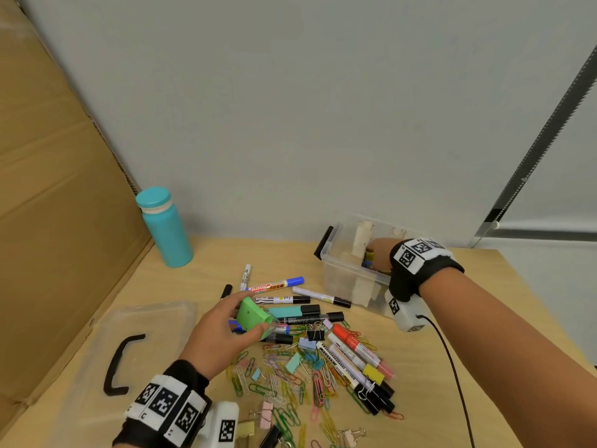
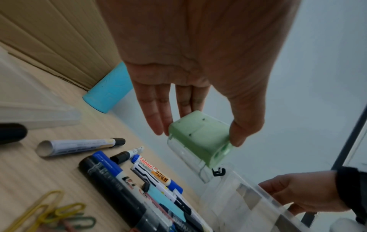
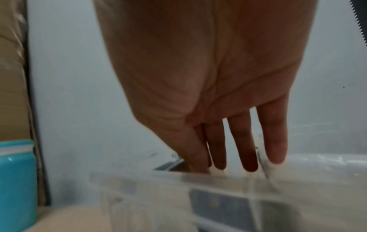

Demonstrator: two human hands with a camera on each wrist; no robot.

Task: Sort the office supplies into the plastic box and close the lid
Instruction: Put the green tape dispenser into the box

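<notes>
My left hand (image 1: 255, 313) (image 2: 198, 135) hovers over the pile of markers (image 1: 310, 310) and pinches a small light-green plastic device (image 1: 247, 310) (image 2: 198, 141) with a clear part, thumb on one side and fingers on the other. The clear plastic box (image 1: 342, 270) (image 2: 248, 188) (image 3: 158, 180) stands open at the back right with a few markers inside. My right hand (image 1: 378, 253) (image 3: 234, 164) reaches down into it with straight fingers; their tips are hidden behind the blurred rim. Coloured paper clips (image 1: 290, 383) and binder clips (image 1: 315, 334) lie scattered in front.
The box's clear lid (image 1: 139, 321) with a black handle lies flat at the left. A teal bottle (image 1: 166, 227) stands at the back left beside a cardboard sheet (image 1: 48, 189). A black cable (image 1: 452, 367) runs from my right wrist across the table. A grey wall stands behind.
</notes>
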